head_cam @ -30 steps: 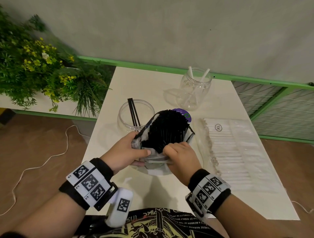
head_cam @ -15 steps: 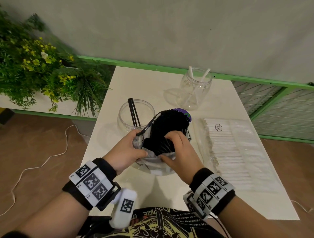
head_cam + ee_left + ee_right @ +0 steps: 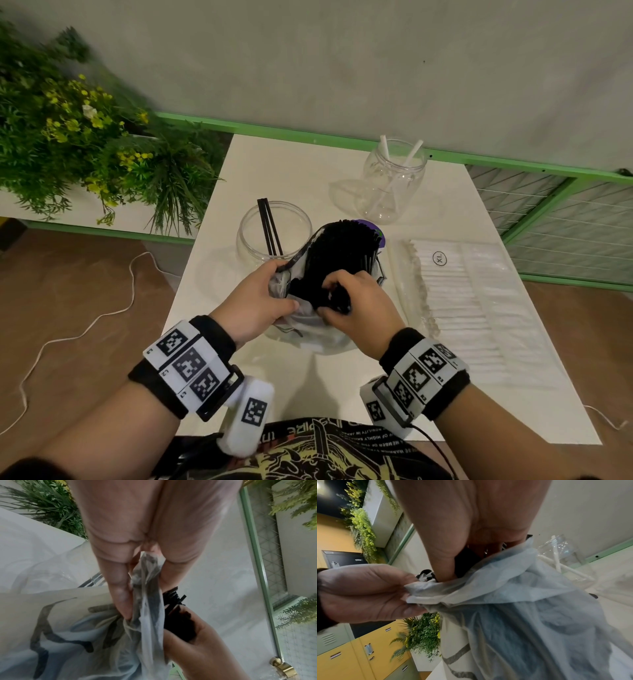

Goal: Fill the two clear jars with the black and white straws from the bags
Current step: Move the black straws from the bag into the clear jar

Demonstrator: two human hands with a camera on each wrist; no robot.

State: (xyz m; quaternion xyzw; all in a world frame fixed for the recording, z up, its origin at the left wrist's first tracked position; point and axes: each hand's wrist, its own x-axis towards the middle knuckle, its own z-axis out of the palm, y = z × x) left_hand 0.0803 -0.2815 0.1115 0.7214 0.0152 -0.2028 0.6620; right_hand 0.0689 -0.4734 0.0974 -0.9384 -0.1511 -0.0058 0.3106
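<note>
Here the right hand [image 3: 356, 301] is inside the mouth of the bag of black straws [image 3: 339, 260], its fingers [image 3: 334, 279] curled round a small clump of straw ends, while the left hand [image 3: 258, 301] pinches the bag's thin plastic rim [image 3: 147, 582] to hold the opening wide. The black straws run lengthwise away from the person, their far ends towards the back of the desk [image 3: 284, 164]. The wide clear jar [image 3: 274, 229], holding a few black straws upright, stands just beyond the left hand and touches or nearly touches the bag, so a drawn clump would have to travel forward and to the left; the left hand is the nearer one to it. The bag's raised rim and the left hand lie between the clump and that jar. Further back on the right stands the narrower clear jar [image 3: 394, 181] with two white straws, and the bag of white straws [image 3: 459, 294] lies flat on the desk beside the right hand.
</note>
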